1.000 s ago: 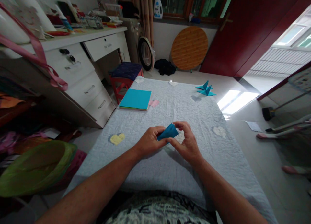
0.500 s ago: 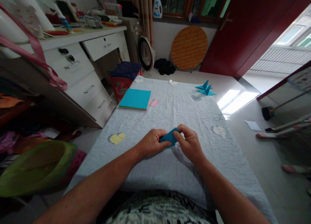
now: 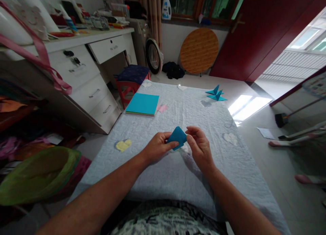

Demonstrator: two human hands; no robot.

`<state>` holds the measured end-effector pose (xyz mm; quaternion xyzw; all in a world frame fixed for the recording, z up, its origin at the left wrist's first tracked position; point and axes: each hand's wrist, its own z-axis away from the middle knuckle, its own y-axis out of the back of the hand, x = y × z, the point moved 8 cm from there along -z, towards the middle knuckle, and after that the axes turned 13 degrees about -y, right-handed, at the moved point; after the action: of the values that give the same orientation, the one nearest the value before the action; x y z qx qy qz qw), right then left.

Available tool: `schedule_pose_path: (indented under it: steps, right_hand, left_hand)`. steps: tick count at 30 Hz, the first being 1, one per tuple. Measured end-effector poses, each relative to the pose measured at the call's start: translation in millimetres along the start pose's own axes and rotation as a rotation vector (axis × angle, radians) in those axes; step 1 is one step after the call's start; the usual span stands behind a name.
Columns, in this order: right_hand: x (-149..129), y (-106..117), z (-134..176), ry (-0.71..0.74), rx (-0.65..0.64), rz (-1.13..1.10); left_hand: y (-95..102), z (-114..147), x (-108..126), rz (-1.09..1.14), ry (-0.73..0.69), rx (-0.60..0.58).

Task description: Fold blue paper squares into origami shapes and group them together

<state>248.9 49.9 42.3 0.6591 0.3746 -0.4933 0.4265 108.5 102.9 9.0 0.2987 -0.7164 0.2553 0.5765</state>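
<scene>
A small folded piece of blue origami paper (image 3: pixel 177 137) is held above the cloth, turned so that one corner points away from me. My left hand (image 3: pixel 159 146) pinches its left side, thumb on top and fingers behind. At the paper's right corner is my right hand (image 3: pixel 200 145), its thumb tip at or against the edge and its index finger lifted apart from the thumb. Whether that thumb touches the paper is hard to tell. Two folded blue paper figures (image 3: pixel 217 93) with pointed wings stand at the far right of the table.
A stack of coloured paper (image 3: pixel 142 104), blue on top, lies at the table's far left. The table wears a pale quilted cloth (image 3: pixel 203 121) with heart patches. A red stool (image 3: pixel 132 77) stands past its far left corner; a green-lined bin (image 3: pixel 38 175) is at lower left.
The paper has gone from a narrow folded strip to a wider diamond shape facing up. My right fingers have parted from their pinch on its right end.
</scene>
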Motion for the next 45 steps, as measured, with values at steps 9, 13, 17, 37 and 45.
schedule_pose_path:
  steps: [9,13,17,37,45]
  right_hand:
    - [-12,-9,6,0.165,-0.018,0.117]
    - [-8,-7,5,0.124,-0.006,0.110]
    - [-5,-7,6,0.111,-0.013,0.101]
    - [-12,-6,9,0.190,0.011,0.117]
    - [-26,-5,15,0.296,0.013,0.116]
  left_hand:
    - [15.7,3,23,-0.293,-0.253,0.209]
    - [12.8,7,30,-0.372,-0.358,0.221]
    - [13.9,10,34,-0.455,-0.424,0.242]
    - [12.4,13,40,-0.532,-0.538,0.245]
    - [9.7,17,39,-0.623,-0.588,0.255]
